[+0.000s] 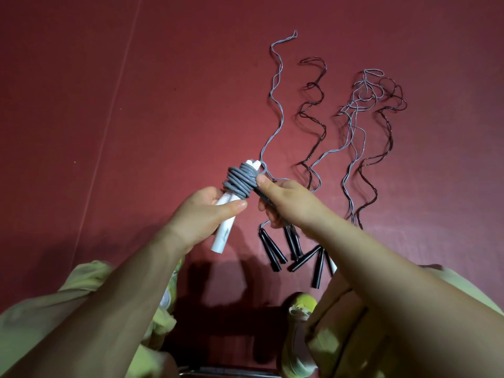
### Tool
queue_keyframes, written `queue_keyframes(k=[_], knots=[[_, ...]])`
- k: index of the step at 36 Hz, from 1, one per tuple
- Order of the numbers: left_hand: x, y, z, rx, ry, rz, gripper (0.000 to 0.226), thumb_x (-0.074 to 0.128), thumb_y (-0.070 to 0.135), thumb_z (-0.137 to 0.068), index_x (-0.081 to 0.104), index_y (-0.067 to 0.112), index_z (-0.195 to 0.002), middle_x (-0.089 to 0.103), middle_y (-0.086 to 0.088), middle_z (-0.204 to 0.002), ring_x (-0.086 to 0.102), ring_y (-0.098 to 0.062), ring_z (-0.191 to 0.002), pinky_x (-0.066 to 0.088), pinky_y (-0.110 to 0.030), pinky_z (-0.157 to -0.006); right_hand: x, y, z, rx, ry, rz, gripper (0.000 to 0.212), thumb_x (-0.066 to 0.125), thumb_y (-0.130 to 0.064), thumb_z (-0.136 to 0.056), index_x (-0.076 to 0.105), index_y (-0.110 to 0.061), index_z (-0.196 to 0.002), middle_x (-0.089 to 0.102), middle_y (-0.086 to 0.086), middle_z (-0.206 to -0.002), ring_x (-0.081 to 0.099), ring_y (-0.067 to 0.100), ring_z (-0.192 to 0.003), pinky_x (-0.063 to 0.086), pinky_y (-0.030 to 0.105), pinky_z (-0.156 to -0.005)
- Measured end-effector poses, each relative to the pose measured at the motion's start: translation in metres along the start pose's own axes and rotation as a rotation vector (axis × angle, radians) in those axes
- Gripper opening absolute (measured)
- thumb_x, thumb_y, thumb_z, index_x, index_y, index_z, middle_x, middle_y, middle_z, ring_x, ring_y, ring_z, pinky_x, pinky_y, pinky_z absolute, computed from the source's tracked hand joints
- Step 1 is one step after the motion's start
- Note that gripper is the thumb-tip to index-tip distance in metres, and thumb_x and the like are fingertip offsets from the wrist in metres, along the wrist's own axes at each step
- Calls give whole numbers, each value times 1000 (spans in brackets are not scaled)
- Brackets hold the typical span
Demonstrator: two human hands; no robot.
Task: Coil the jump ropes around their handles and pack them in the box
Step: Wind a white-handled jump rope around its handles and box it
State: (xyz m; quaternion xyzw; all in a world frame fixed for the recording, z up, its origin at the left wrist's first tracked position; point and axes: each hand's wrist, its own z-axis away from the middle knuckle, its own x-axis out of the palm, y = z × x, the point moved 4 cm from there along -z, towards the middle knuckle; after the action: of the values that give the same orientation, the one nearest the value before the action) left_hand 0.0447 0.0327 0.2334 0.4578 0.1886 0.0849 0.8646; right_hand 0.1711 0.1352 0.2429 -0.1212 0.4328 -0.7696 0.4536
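My left hand (pixel 203 214) grips a pair of white handles (pixel 223 236) held together, tilted up to the right. Grey rope is coiled (pixel 241 181) around their upper half. My right hand (pixel 286 203) pinches the loose grey rope right beside the coil. The free part of that grey rope (pixel 275 105) trails in waves away across the red floor. Several other ropes, grey and dark (pixel 313 118), lie uncoiled to the right, their black handles (pixel 294 255) lying below my right hand. No box is in view.
The red floor (pixel 109 105) stretches far to the left and ahead. My knees in yellow-green trousers and a yellow-green shoe (pixel 300 306) are at the bottom. A white handle end (pixel 332 264) peeks out under my right forearm.
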Motion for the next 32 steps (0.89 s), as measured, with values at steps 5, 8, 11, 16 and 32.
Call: queue_keyframes(k=[5,8,11,16,32], knots=[[-5,-1,0,81,151,-327,33,76,35,-74,59,10,-86,65,-6,-81,61,-27,-78,45,-37,-65,9,1,3,21,-93,12,55,35,-55,-97,60,-9,-80,46,2,-55,40,14,-39,40,22,-45],[-5,-1,3,117,172,-426,34,75,40,-72,54,15,-82,61,-3,-76,59,-28,-76,45,-38,-65,10,3,3,18,-93,33,58,38,-60,-94,61,-9,-80,41,2,-58,35,14,-43,35,24,-46],[-4,0,6,148,168,-513,34,71,45,-74,51,20,-83,61,1,-76,59,-27,-76,47,-39,-69,9,4,2,30,-76,49,59,42,-62,-92,61,-8,-79,36,4,-60,30,16,-49,29,24,-46],[-4,2,6,192,132,-540,34,69,47,-74,52,19,-84,61,2,-77,58,-24,-74,47,-39,-68,7,4,2,24,-75,33,58,45,-61,-92,61,-6,-80,33,3,-56,28,16,-47,27,22,-44],[11,14,15,-256,-487,692,48,44,51,-77,59,8,-94,61,-9,-69,54,-19,-53,51,-29,-53,5,-16,7,-223,-187,-85,37,34,-47,-83,44,-16,-66,40,5,-58,36,10,-45,38,28,-50]])
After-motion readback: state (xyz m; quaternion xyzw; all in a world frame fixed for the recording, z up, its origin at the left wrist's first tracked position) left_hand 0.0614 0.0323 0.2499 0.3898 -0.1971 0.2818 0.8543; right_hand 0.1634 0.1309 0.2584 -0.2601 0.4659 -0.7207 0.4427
